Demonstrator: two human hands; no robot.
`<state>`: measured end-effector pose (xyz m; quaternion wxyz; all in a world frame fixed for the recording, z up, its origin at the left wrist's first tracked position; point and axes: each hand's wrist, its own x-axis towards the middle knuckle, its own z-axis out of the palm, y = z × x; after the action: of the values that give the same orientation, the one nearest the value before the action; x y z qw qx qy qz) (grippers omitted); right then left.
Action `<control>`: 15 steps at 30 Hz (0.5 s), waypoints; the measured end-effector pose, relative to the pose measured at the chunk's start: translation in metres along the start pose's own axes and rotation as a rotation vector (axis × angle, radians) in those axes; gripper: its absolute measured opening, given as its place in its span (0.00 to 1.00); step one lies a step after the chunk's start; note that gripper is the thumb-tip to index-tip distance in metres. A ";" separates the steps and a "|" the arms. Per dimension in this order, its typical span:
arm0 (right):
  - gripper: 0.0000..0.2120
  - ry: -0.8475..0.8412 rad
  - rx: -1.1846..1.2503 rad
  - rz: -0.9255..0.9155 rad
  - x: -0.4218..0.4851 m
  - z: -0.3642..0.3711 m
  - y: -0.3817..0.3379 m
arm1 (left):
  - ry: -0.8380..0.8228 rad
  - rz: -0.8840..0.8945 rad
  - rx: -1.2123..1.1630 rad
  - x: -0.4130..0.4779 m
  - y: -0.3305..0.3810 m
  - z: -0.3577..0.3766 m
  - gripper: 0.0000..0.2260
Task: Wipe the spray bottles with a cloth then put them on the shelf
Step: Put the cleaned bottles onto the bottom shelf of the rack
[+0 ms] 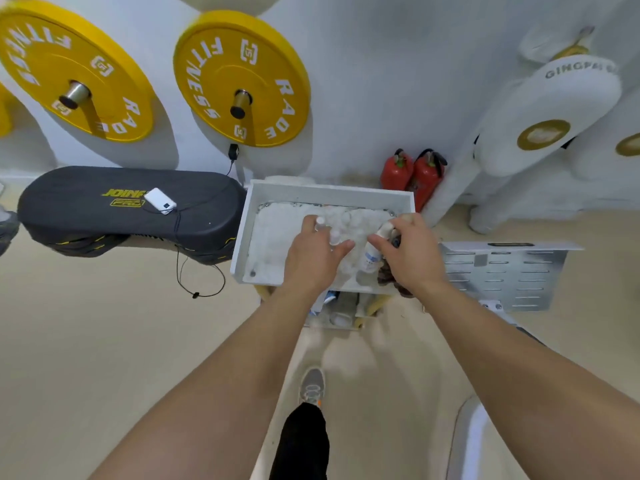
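Hands (313, 249) (408, 252) grip slim plastic spray bottles (370, 256) over boxy white tray (249, 216).

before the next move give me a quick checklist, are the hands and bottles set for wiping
1. Left hand on a bottle: ok, it reaches a small clear bottle in the white tray.
2. Right hand holding a spray bottle: ok, fingers are closed on it.
3. Cloth in hand: cannot tell, something dark shows under the right hand.
4. Bottle wiped clean: cannot tell, blurred.
5. Shelf space free: cannot tell, the lower shelf is mostly hidden.
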<state>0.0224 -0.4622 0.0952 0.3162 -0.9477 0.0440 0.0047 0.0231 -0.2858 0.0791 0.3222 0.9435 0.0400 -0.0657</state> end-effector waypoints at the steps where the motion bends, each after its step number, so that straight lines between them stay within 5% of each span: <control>1: 0.15 -0.008 -0.010 0.012 0.018 0.007 0.003 | -0.018 0.007 -0.011 0.018 -0.001 0.008 0.24; 11: 0.12 -0.113 0.039 0.025 0.107 0.062 0.031 | -0.112 0.063 -0.085 0.090 -0.018 0.054 0.08; 15: 0.12 -0.183 0.030 0.003 0.111 0.071 0.038 | -0.164 -0.014 -0.111 0.085 -0.015 0.059 0.12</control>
<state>0.1311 -0.4591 0.0113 0.3331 -0.9384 0.0162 0.0910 0.0992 -0.3071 0.0107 0.3758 0.9154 0.0238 -0.1426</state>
